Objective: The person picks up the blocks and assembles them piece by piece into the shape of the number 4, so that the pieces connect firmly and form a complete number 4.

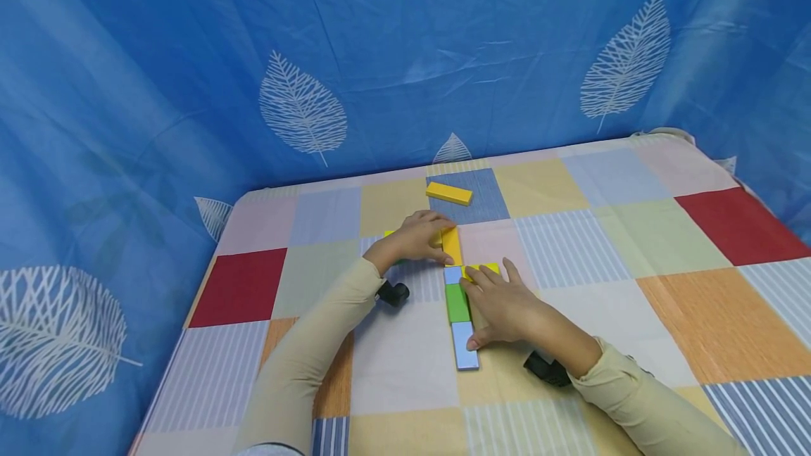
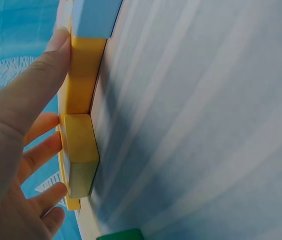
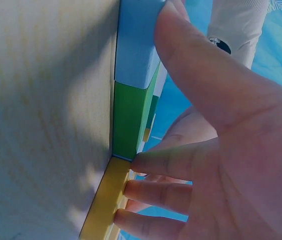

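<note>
A line of flat blocks lies on the patchwork tablecloth [image 1: 633, 231]: an orange-yellow block [image 1: 452, 245], a small light blue one [image 1: 453, 274], a green one [image 1: 457, 302] and a longer light blue one [image 1: 465, 347]. My left hand [image 1: 426, 234] rests with straight fingers over a yellow block [image 2: 78, 150], its thumb along the orange-yellow block [image 2: 83, 75]. My right hand [image 1: 497, 301] lies flat beside the line. Its fingers [image 3: 165, 192] touch a yellow block [image 3: 106, 200] and its thumb runs along the light blue block [image 3: 136, 45] and the green one [image 3: 131, 117].
One more yellow block [image 1: 448, 193] lies alone on a blue square farther back. Blue leaf-print curtain [image 1: 304, 76] closes the back and left. The cloth's left edge [image 1: 190, 308] and far right corner [image 1: 671, 136] are in view.
</note>
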A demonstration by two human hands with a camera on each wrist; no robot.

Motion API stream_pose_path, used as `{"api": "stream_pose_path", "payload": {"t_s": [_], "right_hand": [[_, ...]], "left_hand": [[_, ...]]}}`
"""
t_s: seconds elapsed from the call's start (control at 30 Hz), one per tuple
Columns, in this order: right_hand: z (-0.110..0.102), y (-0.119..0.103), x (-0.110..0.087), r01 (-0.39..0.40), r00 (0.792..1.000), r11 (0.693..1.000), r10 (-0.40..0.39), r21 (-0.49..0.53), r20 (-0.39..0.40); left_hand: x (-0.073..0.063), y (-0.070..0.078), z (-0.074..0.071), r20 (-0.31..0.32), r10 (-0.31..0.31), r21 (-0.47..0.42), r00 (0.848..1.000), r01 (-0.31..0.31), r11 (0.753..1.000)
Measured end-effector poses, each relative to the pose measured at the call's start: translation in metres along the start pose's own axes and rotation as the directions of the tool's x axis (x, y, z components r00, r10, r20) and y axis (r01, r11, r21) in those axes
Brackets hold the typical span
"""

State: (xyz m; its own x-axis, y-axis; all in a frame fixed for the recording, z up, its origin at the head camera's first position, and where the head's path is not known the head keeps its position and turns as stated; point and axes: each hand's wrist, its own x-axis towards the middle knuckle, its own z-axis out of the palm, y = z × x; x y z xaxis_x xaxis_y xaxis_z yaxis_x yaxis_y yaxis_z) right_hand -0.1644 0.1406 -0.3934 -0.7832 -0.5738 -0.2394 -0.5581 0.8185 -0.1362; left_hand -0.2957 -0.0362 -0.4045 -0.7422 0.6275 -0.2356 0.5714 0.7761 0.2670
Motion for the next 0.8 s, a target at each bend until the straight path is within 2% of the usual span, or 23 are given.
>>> {"api": "stream_pose_path", "payload": {"t_s": [0.5,0.8], "right_hand": [[-0.002,-0.001,0.000,-0.005,1.000,1.000,0.005,0.004,0.002],[-0.002,-0.001,0.000,-0.008,1.000,1.000,0.008,0.016,0.008]], "left_hand": [[0.000,-0.004,-0.002,0.015,-0.022,-0.023,1.000,0.022,0.999],[-0.005,-0.014,-0.002,0.008,0.012,-0.088,1.000,-0.011,0.996]]}}
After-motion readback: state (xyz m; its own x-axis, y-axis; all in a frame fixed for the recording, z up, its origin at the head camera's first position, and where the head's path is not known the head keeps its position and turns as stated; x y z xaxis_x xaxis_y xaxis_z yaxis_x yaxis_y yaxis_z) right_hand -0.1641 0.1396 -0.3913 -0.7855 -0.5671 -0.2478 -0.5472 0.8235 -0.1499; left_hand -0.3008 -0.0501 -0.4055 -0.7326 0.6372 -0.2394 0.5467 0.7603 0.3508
